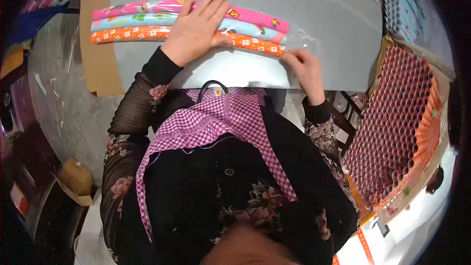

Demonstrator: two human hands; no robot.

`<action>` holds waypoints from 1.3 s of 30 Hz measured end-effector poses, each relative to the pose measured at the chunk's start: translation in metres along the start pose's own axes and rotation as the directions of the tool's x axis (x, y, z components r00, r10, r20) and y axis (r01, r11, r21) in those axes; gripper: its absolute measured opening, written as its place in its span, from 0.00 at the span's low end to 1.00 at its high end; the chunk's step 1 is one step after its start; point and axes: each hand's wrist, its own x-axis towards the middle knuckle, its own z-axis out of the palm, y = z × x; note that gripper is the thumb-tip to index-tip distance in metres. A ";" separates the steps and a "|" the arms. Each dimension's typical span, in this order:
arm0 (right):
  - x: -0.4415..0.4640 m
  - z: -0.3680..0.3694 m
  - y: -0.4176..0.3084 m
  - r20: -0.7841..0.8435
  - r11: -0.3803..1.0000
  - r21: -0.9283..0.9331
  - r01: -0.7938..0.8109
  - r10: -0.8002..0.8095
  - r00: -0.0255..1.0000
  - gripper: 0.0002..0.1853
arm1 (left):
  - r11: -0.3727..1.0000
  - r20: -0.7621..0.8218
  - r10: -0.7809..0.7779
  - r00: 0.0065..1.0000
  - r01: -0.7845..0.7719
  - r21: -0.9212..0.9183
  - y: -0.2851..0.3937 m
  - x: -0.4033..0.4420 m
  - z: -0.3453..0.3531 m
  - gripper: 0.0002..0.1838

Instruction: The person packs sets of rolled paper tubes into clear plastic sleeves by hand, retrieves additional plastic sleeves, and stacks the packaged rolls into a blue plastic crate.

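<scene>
Three printed paper rolls lie side by side on a grey tabletop [338, 44]: a pink roll [260, 18] at the back, a light blue roll [157, 18] in the middle, and an orange roll [132, 34] nearest me. A clear plastic sleeve [301, 39] covers them and sticks out past their right ends. My left hand [196, 32] rests flat across the middle of the rolls, fingers stretched out. At the right end of the orange roll, my right hand [305, 71] pinches the loose edge of the sleeve between thumb and fingers.
Brown cardboard [100, 68] edges the table's left side. To the right stands a large box packed with many upright rolls [392, 122], with orange wrapping [431, 118] along its side. More wrapped blue rolls [402, 14] are at the far right. An open cardboard box [76, 179] is at lower left.
</scene>
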 end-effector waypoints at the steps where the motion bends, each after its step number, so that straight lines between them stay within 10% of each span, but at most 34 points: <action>1: 0.000 0.001 0.007 0.057 0.999 0.043 -0.013 0.010 0.998 0.12 | 1.000 -0.005 0.011 1.000 -0.011 -0.006 0.001 0.001 -0.002 0.45; 4: -0.004 0.009 0.013 -0.044 0.991 0.005 0.134 -0.133 0.990 0.11 | 1.000 0.008 -0.008 1.000 0.008 -0.019 0.003 0.003 -0.003 0.47; 26: 0.010 0.011 0.008 0.194 0.813 0.518 -0.266 0.192 0.962 0.07 | 1.000 -0.002 0.023 1.000 -0.024 -0.010 0.014 0.002 0.001 0.53; 29: 0.012 0.008 0.010 0.174 0.868 0.438 -0.234 0.173 0.969 0.07 | 1.000 -0.025 0.026 0.999 -0.027 -0.016 0.014 0.005 -0.002 0.53; 31: 0.014 0.006 0.015 0.032 0.983 0.046 0.180 -0.182 0.983 0.09 | 1.000 -0.031 0.025 0.999 -0.025 0.007 0.013 0.004 -0.004 0.52; 33: 0.007 -0.005 0.011 0.023 0.971 -0.045 0.235 -0.234 0.972 0.13 | 1.000 -0.034 0.025 0.999 -0.025 -0.002 0.012 0.005 -0.005 0.53; 35: 0.000 -0.015 0.002 -0.081 0.769 -0.467 0.437 -0.529 0.844 0.24 | 1.000 -0.026 0.028 0.999 -0.028 -0.006 0.012 0.004 -0.005 0.53; 39: 0.003 -0.016 0.014 0.015 0.691 -0.569 0.445 -0.533 0.846 0.43 | 1.000 0.094 -0.013 0.995 0.014 -0.014 0.012 0.003 -0.009 0.58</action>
